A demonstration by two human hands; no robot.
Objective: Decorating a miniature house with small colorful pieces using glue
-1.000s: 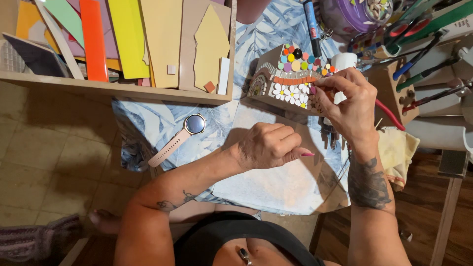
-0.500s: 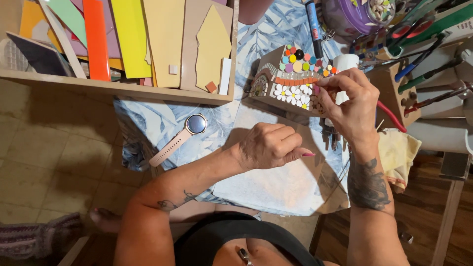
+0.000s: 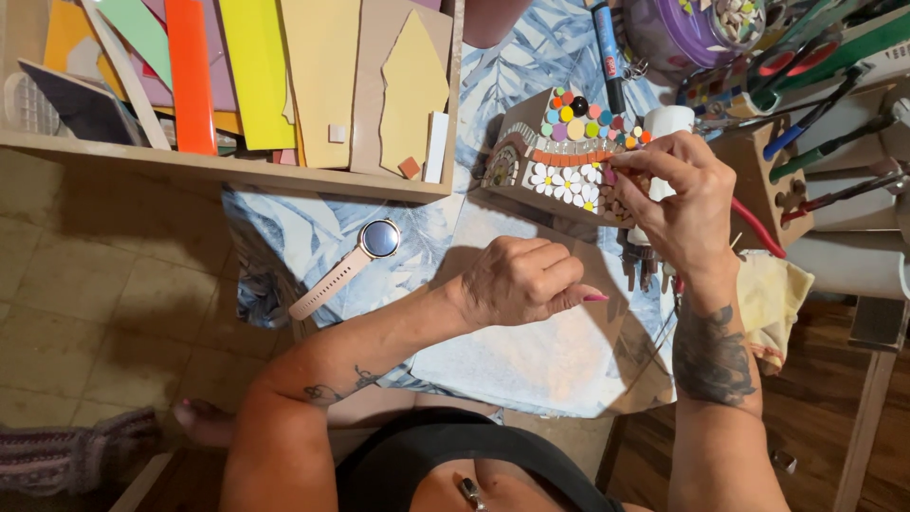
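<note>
A house-shaped mosaic (image 3: pixel 559 156) with coloured dots, an orange band and white flowers lies on the leaf-patterned cloth (image 3: pixel 303 237). My right hand (image 3: pixel 682 204) hovers over its right edge. The thumb and forefinger are pinched on what looks like a small tile against the mosaic. My left hand (image 3: pixel 521 283) rests in a loose fist on a brown card (image 3: pixel 569 351) just below the mosaic. It holds nothing, and one pink-nailed finger points right.
A wristwatch (image 3: pixel 355 258) lies left of my left hand. A wooden tray (image 3: pixel 218 166) of coloured tile strips fills the upper left. A white bottle (image 3: pixel 668 121), red-handled nippers (image 3: pixel 758 228), a yellow cloth (image 3: pixel 773 294), a purple tub (image 3: pixel 678 38) and a tool rack (image 3: pixel 806 133) crowd the right.
</note>
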